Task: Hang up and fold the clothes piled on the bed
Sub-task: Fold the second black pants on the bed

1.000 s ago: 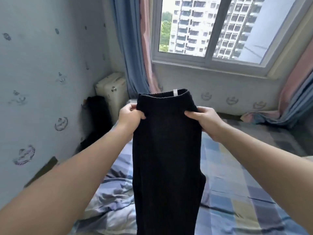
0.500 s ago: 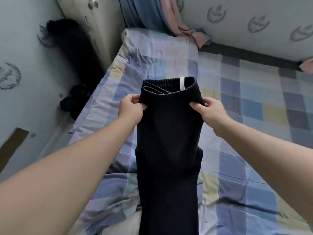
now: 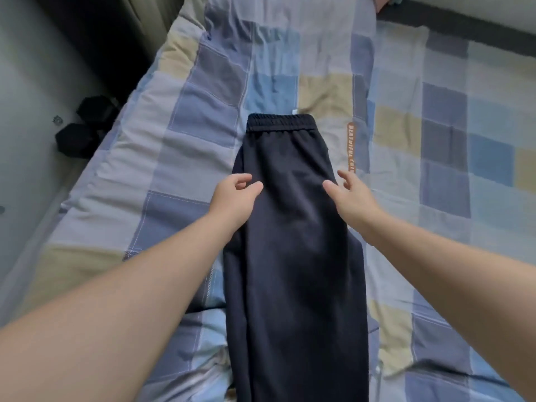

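Dark trousers (image 3: 293,227) let go and now laid flat down the middle of the checked bed (image 3: 203,117), waistband toward the far edge — left hand (image 3: 235,195) and right hand (image 3: 351,195) off the waistband, each grip wide, holding nothing, fingers relaxed at the fabric's two sides, black dumbbells (image 3: 84,126) beyond the bed's left edge.

A home bedroom: a bed (image 3: 185,158) under a checked quilt, dark trousers (image 3: 290,227) laid on it.
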Tool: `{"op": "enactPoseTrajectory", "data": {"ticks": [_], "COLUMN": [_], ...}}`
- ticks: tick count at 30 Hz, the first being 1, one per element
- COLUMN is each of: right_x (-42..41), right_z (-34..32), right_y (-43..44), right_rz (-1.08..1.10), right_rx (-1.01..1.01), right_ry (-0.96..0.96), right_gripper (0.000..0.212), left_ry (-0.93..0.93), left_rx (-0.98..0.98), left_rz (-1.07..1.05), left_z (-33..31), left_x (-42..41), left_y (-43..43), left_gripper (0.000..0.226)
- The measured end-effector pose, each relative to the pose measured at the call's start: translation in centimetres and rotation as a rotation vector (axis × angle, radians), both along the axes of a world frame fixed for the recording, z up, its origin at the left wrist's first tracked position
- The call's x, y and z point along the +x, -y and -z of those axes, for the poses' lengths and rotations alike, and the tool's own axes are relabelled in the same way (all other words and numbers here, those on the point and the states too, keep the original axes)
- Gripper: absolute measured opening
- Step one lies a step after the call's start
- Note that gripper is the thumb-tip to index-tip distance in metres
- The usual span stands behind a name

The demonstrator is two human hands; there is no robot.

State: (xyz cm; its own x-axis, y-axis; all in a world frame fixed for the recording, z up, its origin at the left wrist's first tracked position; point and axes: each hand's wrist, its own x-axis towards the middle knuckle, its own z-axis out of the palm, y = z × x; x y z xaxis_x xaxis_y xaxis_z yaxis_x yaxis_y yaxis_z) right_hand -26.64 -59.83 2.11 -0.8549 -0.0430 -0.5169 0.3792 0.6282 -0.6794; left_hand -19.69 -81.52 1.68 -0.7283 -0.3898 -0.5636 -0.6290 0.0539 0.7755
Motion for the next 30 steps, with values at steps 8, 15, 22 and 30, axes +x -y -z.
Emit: {"op": "enactPoseTrajectory", "data": {"ticks": [8,15,22,30], "right_x": [7.8,17.7,30.0,41.6], "right_z": [-0.1,-3.2,-6.4,-5.4], "right_y": [-4.2,-8.3,-13.5,-18.5], "right_rz": [-0.169,-0.37,-0.434,-0.373], "right_rx": [0.064,0.21,0.253,0.189], "right_ry": [0.045,0.056,0.086,0.225], "right_gripper": [0.063,0.064,0.061,0.061], "left_ry": [0.069,0.12,0.216,0.359], "left_rx": [-0.038,-0.271,-0.328,-0.199], "left_rz": [0.222,0.443,0.509,0.398], "left_z": [0.0,-3.6,-5.1,-3.2], "left_x": [9.6,21.2,34.9,47.2], "left_y": [-4.3,-9.1,-14.2,-18.4], "left_gripper": [0.056,0.063,0.065,0.062]}}
